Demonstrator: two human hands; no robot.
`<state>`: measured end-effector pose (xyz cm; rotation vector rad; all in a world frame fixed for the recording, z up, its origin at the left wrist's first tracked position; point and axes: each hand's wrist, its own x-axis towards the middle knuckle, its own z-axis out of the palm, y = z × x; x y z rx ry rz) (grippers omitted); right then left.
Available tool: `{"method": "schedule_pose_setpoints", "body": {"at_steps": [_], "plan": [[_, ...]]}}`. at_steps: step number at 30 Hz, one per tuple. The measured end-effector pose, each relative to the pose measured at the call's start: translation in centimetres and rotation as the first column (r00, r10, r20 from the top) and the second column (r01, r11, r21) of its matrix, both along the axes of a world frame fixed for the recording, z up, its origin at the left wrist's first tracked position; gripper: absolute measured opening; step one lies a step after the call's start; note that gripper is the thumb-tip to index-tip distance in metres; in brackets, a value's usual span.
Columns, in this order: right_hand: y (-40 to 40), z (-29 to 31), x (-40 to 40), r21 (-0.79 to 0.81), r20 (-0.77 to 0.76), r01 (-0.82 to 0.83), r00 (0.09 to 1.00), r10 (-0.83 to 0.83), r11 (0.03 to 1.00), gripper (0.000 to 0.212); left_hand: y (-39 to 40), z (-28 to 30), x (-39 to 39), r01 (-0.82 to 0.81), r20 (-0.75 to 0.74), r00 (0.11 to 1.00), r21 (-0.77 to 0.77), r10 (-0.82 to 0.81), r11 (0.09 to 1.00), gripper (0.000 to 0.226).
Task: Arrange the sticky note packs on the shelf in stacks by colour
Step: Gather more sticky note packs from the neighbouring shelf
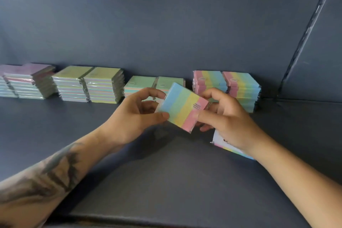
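We see both hands clamped on one striped sticky note pack (182, 106) at frame centre, held tilted above the dark shelf (74, 131). Stripes on the pack run blue, green, yellow, pink from upper left to lower right. The left hand (137, 116) pinches the blue end, thumb on the lower corner, index finger curled over the top edge. The right hand (224, 118) pinches the pink end, thumb on the face, fingers behind.

We count four groups along the shelf's back panel (166, 33), each two stacks wide:
- far left of frame: two purple-topped stacks (27, 79); pack count not readable, they run off the edge.
- left of centre: two yellow-green-topped stacks (90, 83), touching side by side, several packs tall.
- centre: two mint-green-topped stacks (140, 84), lower than the others, partly hidden behind the left hand and the held pack.
- right of centre: two rainbow-striped stacks (240, 87), pink stripe to the left, partly hidden behind the right hand.

One more pack (221, 141) lies on the shelf under the right wrist, at lower right of centre: white face with dark print, pastel edge. Most of it is covered by the hand.

At frame right, a slotted upright (305, 37) sits against the panel.
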<state>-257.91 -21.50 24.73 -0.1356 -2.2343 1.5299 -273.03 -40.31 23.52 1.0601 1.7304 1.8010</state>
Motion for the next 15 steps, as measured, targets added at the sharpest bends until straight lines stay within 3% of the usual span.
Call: {"method": "schedule_pose_setpoints", "body": {"at_steps": [3,6,8,10,13,15], "plan": [[-0.2,-0.2,-0.4,-0.04,0.013,0.023,1.0,-0.023,0.999,0.031,0.3,0.3,0.5,-0.027,0.019,0.999,0.055,0.026,0.998,0.042],[-0.7,-0.2,-0.4,-0.17,0.033,-0.029,0.999,0.035,0.985,0.045,0.7,0.9,1.1,-0.047,0.17,0.985,0.132,0.024,0.99,0.049],[-0.9,0.0,-0.3,-0.333,0.013,-0.095,0.994,0.105,0.938,0.049,0.9,1.3,1.4,-0.001,0.205,0.979,0.096,-0.019,0.995,0.046],[-1.1,0.3,-0.2,-0.461,-0.022,-0.143,0.988,0.15,0.876,0.05,1.0,1.4,1.6,0.083,0.114,0.99,-0.019,-0.08,0.996,0.033],[-1.0,0.4,-0.1,-0.454,-0.029,-0.1,0.995,0.098,0.886,0.055,1.7,1.6,1.9,0.064,0.044,0.997,-0.088,-0.06,0.994,0.037],[-0.4,0.3,-0.1,-0.339,-0.042,0.048,0.997,-0.066,0.939,0.057,2.2,2.3,1.8,-0.008,0.016,1.0,-0.074,0.009,0.997,0.028]]}}
